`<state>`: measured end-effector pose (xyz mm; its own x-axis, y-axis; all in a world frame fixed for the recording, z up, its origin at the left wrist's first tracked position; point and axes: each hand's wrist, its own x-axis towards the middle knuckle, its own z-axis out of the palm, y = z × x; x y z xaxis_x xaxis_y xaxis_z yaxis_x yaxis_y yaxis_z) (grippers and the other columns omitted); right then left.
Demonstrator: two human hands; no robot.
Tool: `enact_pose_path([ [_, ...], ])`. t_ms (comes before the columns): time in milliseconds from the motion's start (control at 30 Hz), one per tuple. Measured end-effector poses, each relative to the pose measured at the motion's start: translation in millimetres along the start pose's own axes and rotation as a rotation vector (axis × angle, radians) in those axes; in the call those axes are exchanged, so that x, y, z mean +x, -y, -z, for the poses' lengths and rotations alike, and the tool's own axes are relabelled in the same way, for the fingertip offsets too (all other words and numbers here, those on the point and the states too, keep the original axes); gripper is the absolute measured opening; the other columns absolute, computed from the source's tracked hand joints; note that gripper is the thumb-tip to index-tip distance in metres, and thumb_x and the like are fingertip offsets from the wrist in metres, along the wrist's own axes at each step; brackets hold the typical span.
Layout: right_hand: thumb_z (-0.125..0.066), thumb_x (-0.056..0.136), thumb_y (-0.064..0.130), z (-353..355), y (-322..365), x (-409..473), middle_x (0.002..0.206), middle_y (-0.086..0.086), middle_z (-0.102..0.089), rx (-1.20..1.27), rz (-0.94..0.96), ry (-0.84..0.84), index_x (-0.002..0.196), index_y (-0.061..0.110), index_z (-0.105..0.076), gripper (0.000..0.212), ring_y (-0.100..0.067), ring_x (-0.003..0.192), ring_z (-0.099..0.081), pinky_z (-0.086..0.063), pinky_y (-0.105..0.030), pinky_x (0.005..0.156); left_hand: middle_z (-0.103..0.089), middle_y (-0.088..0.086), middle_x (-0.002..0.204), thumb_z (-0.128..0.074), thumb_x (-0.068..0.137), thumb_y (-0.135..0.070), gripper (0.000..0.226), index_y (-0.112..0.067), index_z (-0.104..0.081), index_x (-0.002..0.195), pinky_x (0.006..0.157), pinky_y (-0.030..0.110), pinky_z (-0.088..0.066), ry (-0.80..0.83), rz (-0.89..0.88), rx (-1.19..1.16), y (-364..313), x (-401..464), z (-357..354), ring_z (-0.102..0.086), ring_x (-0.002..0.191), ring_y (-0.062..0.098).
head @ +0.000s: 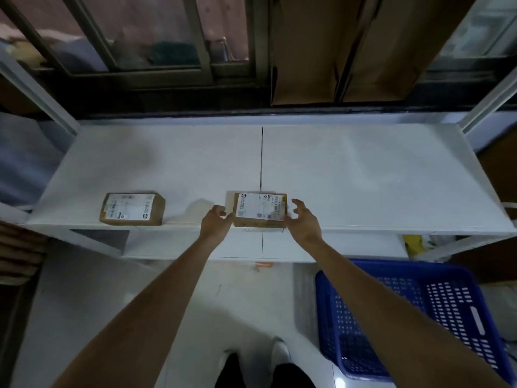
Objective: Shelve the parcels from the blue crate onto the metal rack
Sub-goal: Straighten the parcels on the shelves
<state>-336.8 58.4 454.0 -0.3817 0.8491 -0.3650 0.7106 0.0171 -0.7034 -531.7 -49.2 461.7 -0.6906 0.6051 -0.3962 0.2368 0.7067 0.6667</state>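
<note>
The white metal rack spans the view, its top shelf carrying two parcels at the front edge. The blue perforated plastic crate sits on the floor, lower right. A brown cardboard parcel with a white label lies mid-shelf; another labelled brown parcel lies well left. The left hand and right hand flank the middle parcel, each grip spread, fingers loosely curled, holding nothing.

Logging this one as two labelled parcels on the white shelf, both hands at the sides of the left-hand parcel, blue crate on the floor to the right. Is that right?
Not quite. The head view shows the left hand and right hand flanking the middle parcel; the left-hand parcel sits untouched. Two labelled parcels on the white shelf and the blue crate on the floor to the right are correct.
</note>
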Motion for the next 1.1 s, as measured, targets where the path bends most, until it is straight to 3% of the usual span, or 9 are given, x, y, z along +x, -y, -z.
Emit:
enact_pose_path([
  [400, -0.047, 0.098, 0.029, -17, -7, 13, 0.127, -0.004, -0.065, 0.078, -0.028, 0.003, 0.138, 0.035, -0.043, 0.041, -0.028, 0.096, -0.067, -0.058, -0.042, 0.073, -0.069, 0.004, 0.113, -0.062, 0.088, -0.019, 0.022, -0.012, -0.065, 0.109, 0.085, 0.028, -0.045, -0.015, -0.046, -0.130, 14, 25, -25, -0.062, 0.105, 0.024],
  [533, -0.047, 0.097, 0.021, -17, -4, 18, 0.127, -0.001, -0.065, 0.065, -0.023, -0.001, 0.137, 0.036, -0.043, 0.043, -0.020, 0.076, -0.066, -0.054, -0.032, 0.061, -0.069, 0.004, 0.113, -0.062, 0.088, -0.017, 0.020, -0.012, -0.065, 0.107, 0.083, 0.023, -0.042, -0.026, -0.036, -0.171, 14, 29, -28, -0.062, 0.105, 0.022],
  [767, -0.046, 0.097, 0.020, -18, -6, 19, 0.128, 0.000, -0.064, 0.062, -0.019, -0.003, 0.137, 0.038, -0.042, 0.044, -0.010, 0.069, -0.063, -0.047, -0.024, 0.052, -0.068, 0.002, 0.115, -0.061, 0.089, -0.017, 0.022, -0.013, -0.064, 0.110, 0.088, 0.028, -0.046, -0.035, -0.016, -0.226, 15, 30, -31, -0.062, 0.105, 0.023],
  [1100, -0.043, 0.098, 0.021, -19, -7, 16, 0.127, -0.003, -0.065, 0.052, -0.021, -0.013, 0.139, 0.036, -0.040, 0.043, -0.025, 0.086, -0.067, -0.056, -0.036, 0.065, -0.068, 0.001, 0.116, -0.059, 0.090, -0.016, 0.021, -0.014, -0.064, 0.110, 0.083, 0.023, -0.042, -0.045, -0.034, -0.219, 16, 27, -33, -0.062, 0.104, 0.021],
])
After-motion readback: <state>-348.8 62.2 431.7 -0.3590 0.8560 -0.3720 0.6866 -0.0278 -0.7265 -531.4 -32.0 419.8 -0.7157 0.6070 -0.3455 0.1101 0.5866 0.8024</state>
